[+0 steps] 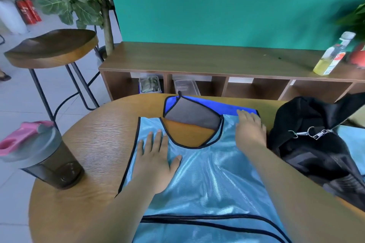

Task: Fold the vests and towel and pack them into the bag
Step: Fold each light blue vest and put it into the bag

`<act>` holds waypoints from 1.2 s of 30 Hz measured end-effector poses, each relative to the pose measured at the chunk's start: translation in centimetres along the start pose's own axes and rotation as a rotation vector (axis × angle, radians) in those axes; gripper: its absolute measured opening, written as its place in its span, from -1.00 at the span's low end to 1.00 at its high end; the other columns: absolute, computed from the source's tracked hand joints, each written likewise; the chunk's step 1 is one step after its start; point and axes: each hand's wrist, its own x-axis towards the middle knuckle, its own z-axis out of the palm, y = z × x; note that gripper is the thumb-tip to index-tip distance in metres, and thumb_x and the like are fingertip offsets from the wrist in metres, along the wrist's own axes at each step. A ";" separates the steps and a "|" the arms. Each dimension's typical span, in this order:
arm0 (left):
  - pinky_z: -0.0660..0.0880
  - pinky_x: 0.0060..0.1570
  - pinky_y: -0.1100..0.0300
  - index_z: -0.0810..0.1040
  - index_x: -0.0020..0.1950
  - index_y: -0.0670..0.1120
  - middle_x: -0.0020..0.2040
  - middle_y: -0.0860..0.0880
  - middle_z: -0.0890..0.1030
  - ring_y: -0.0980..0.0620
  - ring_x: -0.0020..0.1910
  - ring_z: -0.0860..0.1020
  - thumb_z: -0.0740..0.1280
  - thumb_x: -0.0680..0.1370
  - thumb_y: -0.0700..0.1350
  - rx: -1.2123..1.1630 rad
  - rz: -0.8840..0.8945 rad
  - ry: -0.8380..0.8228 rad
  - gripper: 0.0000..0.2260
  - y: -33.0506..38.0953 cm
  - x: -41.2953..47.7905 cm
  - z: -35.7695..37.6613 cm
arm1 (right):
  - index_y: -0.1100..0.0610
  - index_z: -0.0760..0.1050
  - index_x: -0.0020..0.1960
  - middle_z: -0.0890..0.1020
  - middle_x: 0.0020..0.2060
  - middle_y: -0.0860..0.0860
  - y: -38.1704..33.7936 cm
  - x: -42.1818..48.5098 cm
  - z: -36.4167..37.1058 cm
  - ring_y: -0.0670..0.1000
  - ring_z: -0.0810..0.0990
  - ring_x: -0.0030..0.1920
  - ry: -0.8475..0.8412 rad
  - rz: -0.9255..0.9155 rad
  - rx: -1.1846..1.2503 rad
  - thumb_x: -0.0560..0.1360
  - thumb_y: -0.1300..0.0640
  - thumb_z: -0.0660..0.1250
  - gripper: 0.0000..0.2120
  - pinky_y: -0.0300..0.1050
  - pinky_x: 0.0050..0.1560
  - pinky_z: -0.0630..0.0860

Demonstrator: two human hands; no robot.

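Here, left hand (156,162), right hand (249,130) flat on vest (207,179), bag (308,134) beside right edge

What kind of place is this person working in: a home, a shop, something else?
Probably a cafe-like lounge or office break area, though I can't be sure. A round wooden table, a tall wooden stool and a low cubby shelf against a teal wall suggest it.

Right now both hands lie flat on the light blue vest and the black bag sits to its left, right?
Not quite: the head view shows the black bag to the right of the light blue vest, not the left. The left hand and right hand do lie flat on the vest.
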 end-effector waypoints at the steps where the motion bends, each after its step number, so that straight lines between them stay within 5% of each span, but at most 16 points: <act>1: -0.27 0.63 -0.18 -0.25 0.72 -0.03 0.69 -0.02 -0.35 -0.10 0.66 -0.36 -0.38 0.55 0.46 -0.002 -0.002 -0.006 -0.15 0.0 0.0 -0.1 | -0.03 0.08 0.69 0.27 0.61 -0.01 0.2 1.0 -0.4 0.11 0.15 0.61 -0.037 0.000 -0.002 0.72 0.06 0.17 -0.42 0.10 0.52 0.25; 4: -0.27 0.64 -0.16 -0.23 0.72 -0.02 0.70 -0.02 -0.31 -0.10 0.67 -0.33 -0.34 0.56 0.45 -0.040 0.007 -0.019 -0.16 -0.1 0.3 -0.4 | -0.07 0.38 0.55 0.46 0.36 0.08 0.4 3.1 -1.5 0.16 0.32 0.43 -0.110 0.002 -0.010 0.71 -0.10 0.18 -0.58 0.10 0.36 0.41; 7: -0.13 0.66 -0.12 0.02 0.73 -0.03 0.73 -0.04 -0.03 -0.12 0.70 -0.11 -0.22 0.65 0.36 -0.145 -0.031 0.136 -0.26 -1.3 2.1 -1.6 | -0.06 0.57 0.28 0.55 0.16 0.05 0.6 3.9 -1.9 0.12 0.45 0.26 -0.085 0.009 0.194 0.63 -0.09 0.36 -0.74 0.08 0.15 0.55; 10: -0.01 0.64 -0.12 0.13 0.70 -0.06 0.69 -0.06 0.18 -0.14 0.68 0.05 -0.03 0.74 0.22 -0.198 -0.115 0.222 -0.41 -3.8 5.8 -3.2 | -0.01 0.57 0.08 0.64 -0.12 0.01 0.4 3.7 -2.3 0.09 0.60 -0.14 -0.068 0.024 0.506 0.56 -0.02 0.48 -0.83 -0.06 -0.23 0.53; 18: 0.39 0.38 -0.09 0.50 0.43 0.01 0.38 -0.14 0.49 -0.19 0.39 0.39 0.29 0.67 0.16 -0.081 -0.217 -0.009 -0.62 -7.0 11.5 -6.2 | -0.02 0.66 -0.08 0.63 -0.28 0.02 1.0 3.7 -2.4 0.00 0.48 -0.36 -0.035 0.077 0.819 0.52 0.02 0.56 -0.90 -0.10 -0.39 0.43; 21: 0.42 0.26 -0.01 0.61 0.22 0.02 0.26 -0.08 0.57 -0.13 0.28 0.44 0.43 0.62 0.07 -0.320 -0.210 -0.012 -0.78 -7.5 11.6 -7.2 | -0.02 0.67 -0.08 0.64 -0.26 0.02 1.2 3.7 -2.6 0.00 0.48 -0.36 -0.046 0.075 0.882 0.51 0.09 0.59 -0.90 -0.11 -0.38 0.44; 24: 0.44 -0.17 0.16 0.60 0.04 -0.07 0.04 -0.13 0.63 -0.02 -0.08 0.52 0.48 0.59 -0.05 -0.637 -0.231 -0.003 -0.86 -7.4 10.9 -9.0 | -0.03 0.68 0.01 0.70 -0.12 -0.04 1.4 3.7 -3.0 0.00 0.62 -0.21 -0.022 0.094 0.953 0.49 0.13 0.60 -0.84 -0.10 -0.30 0.57; 29: 0.29 -0.53 0.42 0.61 0.13 0.04 -0.21 0.01 0.45 0.09 -0.31 0.39 0.41 0.65 0.01 -0.867 -0.245 0.019 -0.90 -6.2 8.2 -12.6 | -0.08 0.68 0.11 0.66 0.09 -0.08 2.0 4.5 -1.8 -0.02 0.66 0.01 -0.025 0.181 1.064 0.53 0.10 0.57 -0.81 -0.01 -0.05 0.68; 33: 0.33 -0.46 0.33 0.67 0.24 0.03 -0.01 -0.08 0.63 0.09 -0.37 0.39 0.47 0.62 -0.07 -1.143 -0.324 0.064 -0.81 -7.1 8.1 -12.4 | -0.09 0.65 0.14 0.66 0.16 0.01 2.4 5.1 -0.9 0.01 0.63 -0.06 0.010 0.274 1.027 0.59 0.11 0.49 -0.84 0.00 -0.07 0.66; 36: 0.54 -0.08 0.20 0.63 0.35 -0.05 0.26 -0.10 0.66 0.15 -0.34 0.44 0.43 0.62 -0.27 -1.254 -0.318 0.090 -0.68 -6.9 8.2 -11.9 | -0.07 0.59 0.24 0.62 0.17 0.02 1.5 5.0 -0.7 0.10 0.59 -0.01 0.097 0.224 0.668 0.63 0.11 0.39 -0.79 0.07 -0.01 0.61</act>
